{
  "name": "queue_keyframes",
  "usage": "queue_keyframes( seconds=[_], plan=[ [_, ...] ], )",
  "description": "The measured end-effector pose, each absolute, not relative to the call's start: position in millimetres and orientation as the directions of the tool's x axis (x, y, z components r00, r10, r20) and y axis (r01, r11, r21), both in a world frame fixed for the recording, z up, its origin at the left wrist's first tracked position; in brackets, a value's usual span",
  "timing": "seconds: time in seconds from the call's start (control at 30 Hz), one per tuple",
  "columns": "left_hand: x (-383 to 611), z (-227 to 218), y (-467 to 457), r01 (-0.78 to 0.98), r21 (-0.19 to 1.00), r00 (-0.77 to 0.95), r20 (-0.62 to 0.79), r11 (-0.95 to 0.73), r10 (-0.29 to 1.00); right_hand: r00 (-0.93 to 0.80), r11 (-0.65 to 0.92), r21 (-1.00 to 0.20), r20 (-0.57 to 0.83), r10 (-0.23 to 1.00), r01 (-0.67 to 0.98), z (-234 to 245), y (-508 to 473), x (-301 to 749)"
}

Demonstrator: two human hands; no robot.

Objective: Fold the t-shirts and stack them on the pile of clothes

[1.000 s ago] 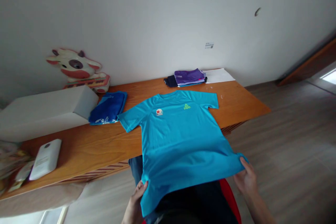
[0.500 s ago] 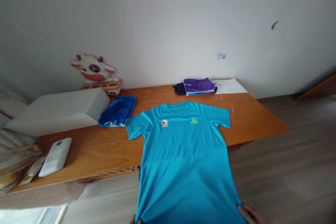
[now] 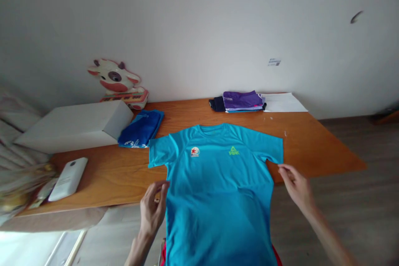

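A turquoise short-sleeved T-shirt [image 3: 218, 178] lies front up, its shoulders and sleeves on the wooden table. The lower part comes over the table's front edge towards me, its hem out of view. A round badge and a green PEAK logo mark the chest. My left hand [image 3: 152, 205] is beside the shirt's left side, thumb and fingers bent but apart, fingertips at the fabric edge. Just below the right sleeve's corner is my right hand [image 3: 297, 187], fingers loosely curved with a gap at the thumb. Whether either fingertip touches cloth is hard to tell.
Folded blue cloth [image 3: 141, 129] lies beside a white box [image 3: 75, 126]; a cow-shaped toy keyboard [image 3: 120, 85] stands behind. Folded purple clothing [image 3: 241, 100] rests by the wall on white paper [image 3: 285, 103]. A white device [image 3: 68, 178] sits near the table's [image 3: 324, 145] left end.
Both hands have let go of the shirt's lower part and moved up, the left to its side, the right to the sleeve. The lower cloth has slackened. The view has shifted slightly.
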State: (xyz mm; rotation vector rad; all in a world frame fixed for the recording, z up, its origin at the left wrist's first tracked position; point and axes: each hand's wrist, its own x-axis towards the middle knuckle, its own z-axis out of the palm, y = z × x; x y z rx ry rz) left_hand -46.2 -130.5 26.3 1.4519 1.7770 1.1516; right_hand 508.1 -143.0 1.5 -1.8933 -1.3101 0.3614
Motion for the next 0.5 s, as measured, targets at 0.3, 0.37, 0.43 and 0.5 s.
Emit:
queue_keyframes(
  seconds=[0.3, 0.37, 0.43, 0.5],
  plan=[
    [-82.9, 3.9, -4.5, 0.879, 0.401, -0.384, 0.272, 0.259, 0.882, 0.448, -0.364, -0.277, 0.376, 0.811, 0.889, -31.8, -18.4, 561.7],
    [-92.6, -5.8, -3.9, 0.884, 0.400, -0.373, 0.284, 0.244, 0.884, 0.450, -0.369, -0.269, 0.375, 0.810, 0.890, -40.7, -18.8, 570.6],
    [-99.0, -12.2, -4.6, 0.858, 0.460, -0.382, 0.272, 0.230, 0.883, 0.427, -0.336, -0.292, 0.351, 0.833, 0.895, -44.0, -17.8, 575.6],
    [-102.5, -15.7, -4.1, 0.786, 0.580, -0.420, 0.243, 0.216, 0.874, 0.419, -0.297, -0.374, 0.307, 0.854, 0.879, -41.4, -13.1, 577.2]
  ],
)
